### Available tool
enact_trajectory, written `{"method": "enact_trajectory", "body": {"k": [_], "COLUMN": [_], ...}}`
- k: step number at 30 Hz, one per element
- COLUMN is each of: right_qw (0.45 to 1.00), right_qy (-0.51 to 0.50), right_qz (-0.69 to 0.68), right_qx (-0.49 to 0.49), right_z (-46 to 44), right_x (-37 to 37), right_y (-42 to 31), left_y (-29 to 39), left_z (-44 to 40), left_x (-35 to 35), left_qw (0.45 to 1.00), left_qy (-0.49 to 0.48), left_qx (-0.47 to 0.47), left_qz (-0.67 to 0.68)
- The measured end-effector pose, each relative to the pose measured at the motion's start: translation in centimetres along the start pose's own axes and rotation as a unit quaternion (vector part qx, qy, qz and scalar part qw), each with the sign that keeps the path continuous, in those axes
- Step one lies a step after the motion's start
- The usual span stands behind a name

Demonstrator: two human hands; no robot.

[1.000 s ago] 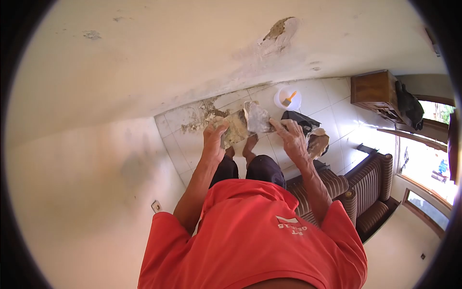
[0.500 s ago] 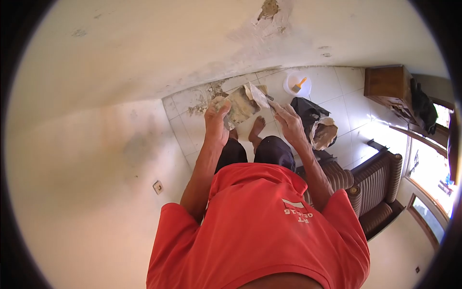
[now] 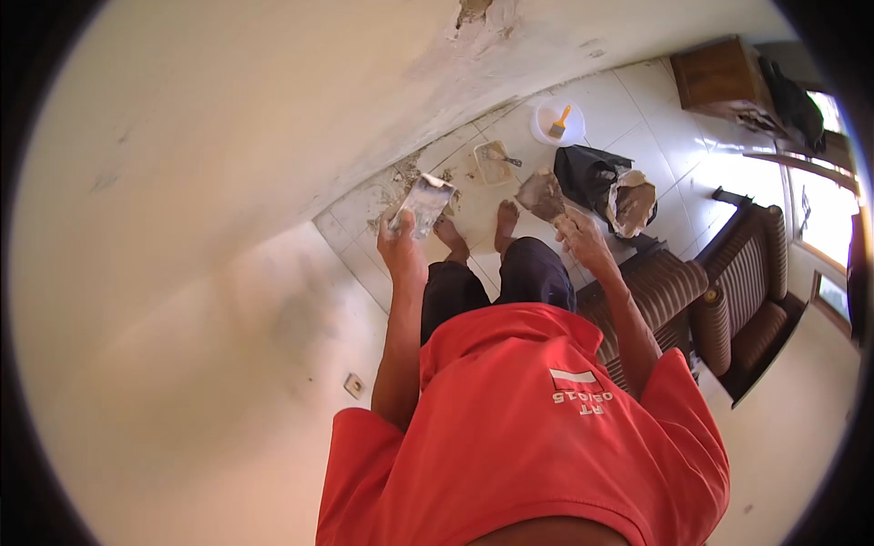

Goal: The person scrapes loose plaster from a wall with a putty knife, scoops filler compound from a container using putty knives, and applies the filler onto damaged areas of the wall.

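My left hand is closed round a flat plate smeared with pale plaster, held up near the wall and tilted. In my right hand is a broad putty knife, its blade coated with wet grey-white material and pointing up and left. The two tools are apart. On the floor beyond them, between my hands, lies a small tray with paste in it and another scraper resting across its edge.
A white bucket holds an orange-handled brush. Beside it are a black bag and an open paper sack. Striped chairs and a wooden cabinet stand right. Damaged plaster marks the wall.
My hands have moved apart, separating the putty knife from the plate. The tray on the floor has come into clear sight. The camera view has turned.
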State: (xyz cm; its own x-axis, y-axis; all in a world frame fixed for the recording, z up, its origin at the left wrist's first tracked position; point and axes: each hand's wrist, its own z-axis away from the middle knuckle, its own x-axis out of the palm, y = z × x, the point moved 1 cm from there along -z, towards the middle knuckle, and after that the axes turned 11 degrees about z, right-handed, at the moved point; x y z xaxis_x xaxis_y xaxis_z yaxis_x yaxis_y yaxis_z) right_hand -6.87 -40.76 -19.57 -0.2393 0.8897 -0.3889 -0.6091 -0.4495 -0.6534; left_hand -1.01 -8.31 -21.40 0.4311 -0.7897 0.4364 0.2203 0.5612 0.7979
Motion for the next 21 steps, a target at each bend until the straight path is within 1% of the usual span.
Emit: {"method": "enact_trajectory", "body": {"k": [1, 2, 4, 5, 7, 8, 9, 10, 11, 13, 14, 16, 17, 19, 20, 21], "right_qw": [0.999, 0.999, 0.99, 0.989, 0.992, 0.991, 0.992, 0.993, 0.992, 0.989, 0.989, 0.969, 0.969, 0.971, 0.976, 0.976], "right_qy": [0.03, 0.03, 0.048, 0.053, 0.039, 0.042, 0.033, 0.023, 0.022, 0.084, 0.084, 0.108, 0.109, 0.143, 0.144, 0.145], "right_qz": [0.012, 0.009, -0.025, -0.033, -0.02, -0.024, 0.011, 0.047, 0.045, 0.106, 0.105, 0.203, 0.203, 0.188, 0.157, 0.161], "right_qx": [0.025, 0.038, 0.129, 0.135, 0.12, 0.127, 0.12, 0.109, 0.113, 0.059, 0.061, 0.092, 0.094, 0.043, 0.036, 0.033], "right_z": [-0.8, -1.3, -3.6, -5.2, -8.4, -10.5, -12.7, -15.4, -17.5, -22.2, -24.3, -28.1, -29.7, -32.7, -34.6, -36.1], "right_x": [1.3, 2.2, 3.9, 5.0, 6.7, 7.6, 8.6, 9.3, 10.2, 11.2, 11.7, 12.0, 12.1, 12.4, 12.7, 13.0], "right_y": [2.5, 3.7, 5.6, 6.7, 9.6, 11.3, 13.2, 15.3, 17.6, 21.3, 23.3, 25.3, 26.4, 29.0, 30.4, 31.4], "left_y": [-1.3, -2.6, -4.5, -5.7, -8.5, -10.6, -12.5, -14.6, -16.8, -20.9, -23.0, -27.1, -29.2, -33.4, -35.5, -37.7], "left_z": [-0.5, -0.9, -2.6, -3.8, -5.3, -6.6, -7.9, -9.5, -10.6, -13.7, -15.1, -17.9, -19.0, -21.1, -22.2, -23.1], "left_x": [-2.1, -4.0, -6.4, -7.5, -9.2, -10.4, -11.4, -12.2, -13.2, -13.9, -14.2, -14.6, -14.9, -16.1, -16.6, -17.2], "left_qw": [1.0, 1.0, 0.996, 0.996, 0.988, 0.985, 0.984, 0.979, 0.974, 0.972, 0.97, 0.967, 0.964, 0.959, 0.953, 0.948], "left_qy": [0.007, 0.007, 0.04, 0.033, 0.018, 0.002, 0.004, -0.006, -0.015, -0.03, -0.041, -0.056, -0.05, -0.047, -0.05, -0.052], "left_qx": [-0.001, -0.014, -0.074, -0.08, -0.152, -0.166, -0.173, -0.2, -0.226, -0.232, -0.239, -0.246, -0.259, -0.272, -0.282, -0.29], "left_qz": [0.023, 0.018, 0.018, 0.012, 0.035, 0.037, 0.034, 0.025, 0.013, 0.004, 0.013, 0.023, 0.046, 0.07, 0.094, 0.119]}}
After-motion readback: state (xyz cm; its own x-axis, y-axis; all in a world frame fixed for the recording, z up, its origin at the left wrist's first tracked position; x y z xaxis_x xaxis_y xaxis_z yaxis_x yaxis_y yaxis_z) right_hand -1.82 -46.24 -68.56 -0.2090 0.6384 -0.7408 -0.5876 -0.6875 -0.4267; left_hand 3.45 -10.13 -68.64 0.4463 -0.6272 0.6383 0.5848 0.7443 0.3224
